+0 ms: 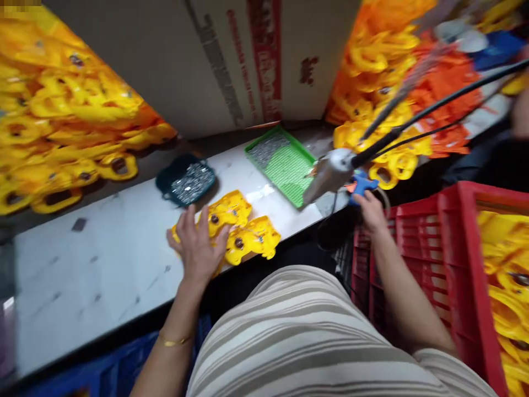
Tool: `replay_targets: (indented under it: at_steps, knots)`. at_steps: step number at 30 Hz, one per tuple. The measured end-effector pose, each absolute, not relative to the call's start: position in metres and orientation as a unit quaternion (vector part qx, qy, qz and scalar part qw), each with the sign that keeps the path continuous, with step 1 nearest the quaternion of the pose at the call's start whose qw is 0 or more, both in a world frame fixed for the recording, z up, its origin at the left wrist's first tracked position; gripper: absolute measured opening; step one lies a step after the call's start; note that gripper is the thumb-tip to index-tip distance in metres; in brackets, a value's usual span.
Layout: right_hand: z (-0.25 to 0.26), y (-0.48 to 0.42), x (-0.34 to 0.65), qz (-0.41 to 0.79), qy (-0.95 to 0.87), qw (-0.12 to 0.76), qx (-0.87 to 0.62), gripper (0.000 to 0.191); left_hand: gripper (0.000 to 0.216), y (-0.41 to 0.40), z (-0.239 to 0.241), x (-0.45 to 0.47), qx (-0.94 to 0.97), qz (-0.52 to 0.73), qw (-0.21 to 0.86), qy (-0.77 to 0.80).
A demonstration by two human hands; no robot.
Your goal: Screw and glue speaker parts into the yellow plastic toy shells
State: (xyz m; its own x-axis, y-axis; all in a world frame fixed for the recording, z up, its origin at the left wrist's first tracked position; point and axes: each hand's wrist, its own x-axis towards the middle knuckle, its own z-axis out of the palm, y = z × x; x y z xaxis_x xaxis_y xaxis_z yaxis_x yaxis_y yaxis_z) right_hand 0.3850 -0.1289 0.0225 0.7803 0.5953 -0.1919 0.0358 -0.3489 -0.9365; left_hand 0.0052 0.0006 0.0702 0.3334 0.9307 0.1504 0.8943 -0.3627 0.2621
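A: Why is the left hand (199,248) spread?
B: Its wide grip rests on yellow parts (257,236) at the worktop's (107,264) near edge, apparently steadying them; the right hand (374,212), rightward, holds a blue object (362,184).

Left hand (200,248) lay with fingers (190,219) spread on yellow parts (253,238) at the white table's edge (103,275). Right hand (373,212) was at a blue tool (362,184), grip too blurred to confirm. Dark bowl (165,174) of metal bits (194,181) sat just beyond the parts; green tray (291,175) to its right.
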Motion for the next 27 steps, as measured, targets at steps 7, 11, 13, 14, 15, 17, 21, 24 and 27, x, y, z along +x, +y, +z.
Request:
replay_targets:
  at_steps: [7,11,13,14,15,17,21,24,27]
  knots:
    - [0.057,-0.159,0.351,0.025,-0.311,0.449,-0.837,0.010,0.070,-0.037,0.043,-0.023,0.811,0.131,0.034,0.569]
    - [0.079,-0.158,0.284,0.105,-0.463,0.471,-0.743,0.019,0.067,-0.052,0.029,-0.025,0.804,0.146,0.041,0.575]
    - [0.085,-0.140,0.253,0.155,-0.569,0.427,-0.685,0.017,0.062,-0.057,0.026,-0.025,0.803,0.147,0.049,0.575]
    - [0.086,-0.128,0.240,0.164,-0.611,0.415,-0.654,0.016,0.061,-0.059,0.025,-0.025,0.803,0.146,0.055,0.575]
    - [0.087,-0.115,0.228,0.163,-0.645,0.400,-0.630,0.016,0.059,-0.061,0.024,-0.025,0.803,0.144,0.059,0.575]
    - [0.085,-0.090,0.210,0.149,-0.698,0.358,-0.602,0.017,0.058,-0.064,0.023,-0.025,0.801,0.140,0.066,0.578]
    - [0.079,-0.059,0.188,0.132,-0.760,0.270,-0.576,0.021,0.058,-0.071,0.024,-0.025,0.790,0.127,0.075,0.595]
    - [0.077,-0.053,0.179,0.118,-0.767,0.255,-0.577,0.023,0.057,-0.074,0.025,-0.024,0.784,0.124,0.088,0.602]
    - [0.077,-0.052,0.174,0.111,-0.764,0.259,-0.580,0.023,0.056,-0.076,0.023,-0.024,0.782,0.132,0.096,0.602]
